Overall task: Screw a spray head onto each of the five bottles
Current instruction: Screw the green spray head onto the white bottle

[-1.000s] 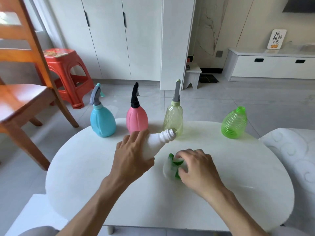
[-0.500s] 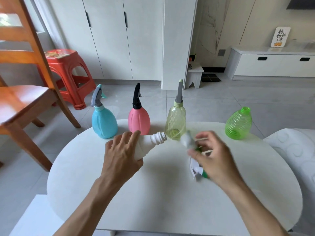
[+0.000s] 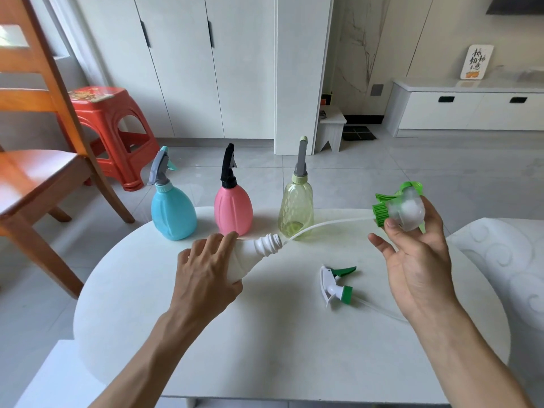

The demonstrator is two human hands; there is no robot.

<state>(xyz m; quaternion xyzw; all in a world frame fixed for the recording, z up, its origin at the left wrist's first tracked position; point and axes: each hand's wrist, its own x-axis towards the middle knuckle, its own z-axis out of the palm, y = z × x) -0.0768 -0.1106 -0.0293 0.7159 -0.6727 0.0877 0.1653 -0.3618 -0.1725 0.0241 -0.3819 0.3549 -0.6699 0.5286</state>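
The left hand point(image 3: 206, 269) grips a white plastic bottle point(image 3: 250, 254) around its rounded body, fingers spread over the top and thumb beneath, tilting it so the ridged, threaded neck points right and slightly up. The right hand point(image 3: 412, 254) pinches a translucent, frosted spray head point(image 3: 404, 212) between thumb and fingertips, palm turned toward the camera, the lower fingers loose and slightly curled. That head has a bright green ribbed collar and green trigger, and its thin white dip tube point(image 3: 329, 226) curves leftward with its tip at the mouth of the white bottle; whether the tip is already inside cannot be told.

Both forearms reach in from the bottom edge, the right hand raised higher than the left, above the far right part of the round, matte white table point(image 3: 265, 348).

A second spray head point(image 3: 337, 285), white with green trigger and collar, lies on its side on the table between the hands, its clear tube running under the right wrist.

Along the far edge three capped bottles stand upright: a smooth blue bottle point(image 3: 173, 213) with a grey trigger head, a pink fluted bottle point(image 3: 233, 210) with a black head, and a clear yellowish dimpled bottle point(image 3: 295, 212) with a grey head. The green bottle is hidden from view.
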